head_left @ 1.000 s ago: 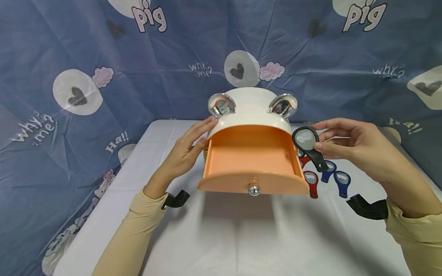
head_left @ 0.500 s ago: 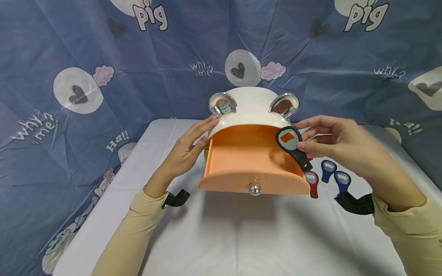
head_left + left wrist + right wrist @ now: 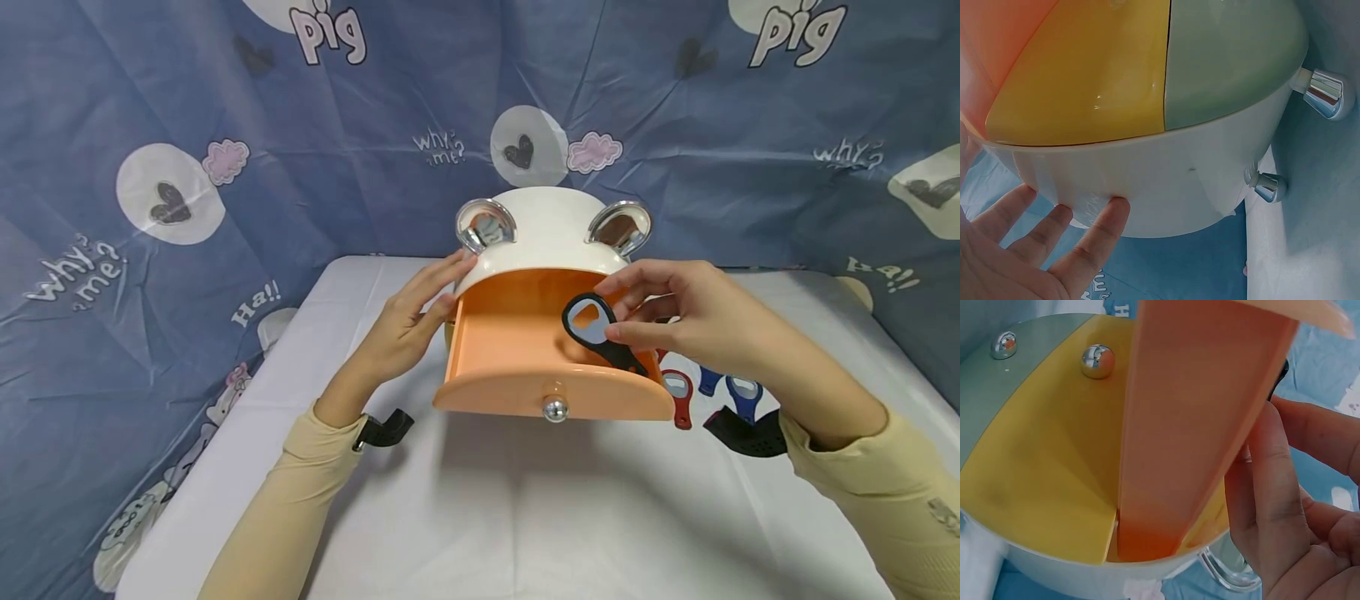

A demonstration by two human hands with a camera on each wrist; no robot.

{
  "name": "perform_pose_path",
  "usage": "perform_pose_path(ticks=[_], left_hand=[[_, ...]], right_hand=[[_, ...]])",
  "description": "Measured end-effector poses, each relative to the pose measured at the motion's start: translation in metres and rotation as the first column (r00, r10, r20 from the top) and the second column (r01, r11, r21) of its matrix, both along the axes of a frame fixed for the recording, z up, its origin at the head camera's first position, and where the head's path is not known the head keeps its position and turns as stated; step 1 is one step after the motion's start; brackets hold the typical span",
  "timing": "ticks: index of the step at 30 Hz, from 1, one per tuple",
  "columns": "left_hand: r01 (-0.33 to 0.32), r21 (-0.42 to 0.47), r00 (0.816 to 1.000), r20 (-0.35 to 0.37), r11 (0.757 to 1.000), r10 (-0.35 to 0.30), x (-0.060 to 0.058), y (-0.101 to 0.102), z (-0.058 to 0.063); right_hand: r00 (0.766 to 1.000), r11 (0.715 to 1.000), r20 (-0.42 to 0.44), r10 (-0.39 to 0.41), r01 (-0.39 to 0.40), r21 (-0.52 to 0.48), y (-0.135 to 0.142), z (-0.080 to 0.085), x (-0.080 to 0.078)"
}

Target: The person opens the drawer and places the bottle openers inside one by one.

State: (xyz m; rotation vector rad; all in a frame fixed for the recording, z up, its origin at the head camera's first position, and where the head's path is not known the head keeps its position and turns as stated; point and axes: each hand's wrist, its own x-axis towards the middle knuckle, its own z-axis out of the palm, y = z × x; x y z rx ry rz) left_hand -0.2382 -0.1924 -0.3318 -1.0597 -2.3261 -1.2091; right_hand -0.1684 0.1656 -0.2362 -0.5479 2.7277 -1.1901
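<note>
So, right hand: thumb and fingertips pinch a black magnifying glass by its round head, lens tipped up toward the head camera, handle slanting down to the right. Magnifier is above the floor of the orange drawer, nearer the right wall. Can't really tell from this angle whether the handle end touches the drawer; right wrist view has only a sliver of black behind the drawer wall.

Left hand: fingers straight and spread, tips against the white side of the cabinet, gripping nothing. Left wrist view confirms the fingertip contact.

Drawer stands well out of the cabinet, round silver knob on its front. Cabinet has two silver ears on top. Wrist views add a yellow panel next to the orange drawer, then a green panel beside that.

Right of the drawer, on the white tabletop: a red magnifying glass and two blue magnifying glasses, one partly behind the right forearm. More red shows between hand and drawer, mostly covered.

Both arms have pale yellow sleeves and black wrist mounts. Behind everything, blue printed cloth.
</note>
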Motion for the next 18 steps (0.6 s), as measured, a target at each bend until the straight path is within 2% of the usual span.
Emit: perform_pose_path(ticks=[12, 18], left_hand=[[-0.008, 0.000, 1.000, 0.006, 1.000, 0.008, 0.000, 0.001, 0.000], [-0.012, -0.003, 1.000, 0.003, 1.000, 0.012, 0.000, 0.000, -0.001]], right_hand=[[0.999, 0.997, 0.003, 0.038, -0.038, 0.061, -0.011, -0.002, -0.004], [0.997, 0.991, -0.060, 0.054, -0.046, 0.124, -0.015, -0.002, -0.004]])
